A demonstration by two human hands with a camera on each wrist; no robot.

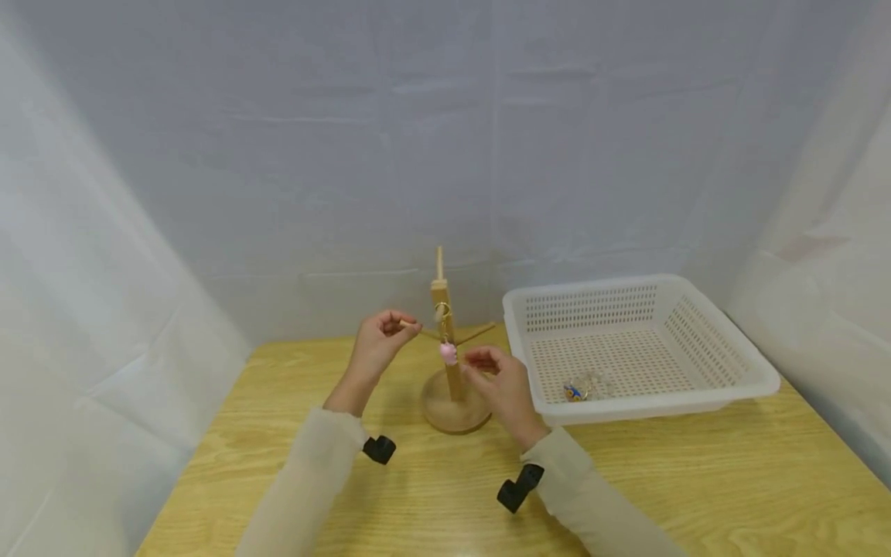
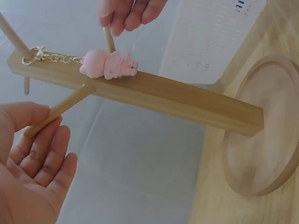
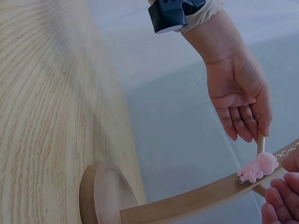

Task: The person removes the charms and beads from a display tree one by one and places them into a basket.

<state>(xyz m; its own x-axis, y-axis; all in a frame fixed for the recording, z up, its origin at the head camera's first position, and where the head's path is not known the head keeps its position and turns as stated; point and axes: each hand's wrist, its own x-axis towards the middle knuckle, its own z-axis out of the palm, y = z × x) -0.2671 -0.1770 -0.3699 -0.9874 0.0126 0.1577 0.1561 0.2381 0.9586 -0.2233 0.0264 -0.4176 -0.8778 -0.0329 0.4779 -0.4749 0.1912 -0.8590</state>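
Note:
A wooden stand (image 1: 455, 383) with a round base and several slanted pegs stands upright on the table. From one of its front pegs hangs a keychain with a pink figure charm (image 1: 448, 353), its gold ring looped over the peg and its chain (image 2: 60, 58) lying along the post. My left hand (image 1: 376, 344) pinches the tip of the left peg (image 2: 63, 106) between thumb and fingers. Close to the right of the charm is my right hand (image 1: 504, 387), its fingers loosely bent, with nothing seen in it. In the right wrist view, its fingertips (image 3: 276, 196) are beside the charm.
To the right sits a white perforated basket (image 1: 647, 402). A small keychain with a blue and yellow charm (image 1: 574, 393) lies in it, next to some clear pieces. White sheeting (image 1: 334, 193) hangs behind and at both sides of the wooden table (image 1: 431, 495).

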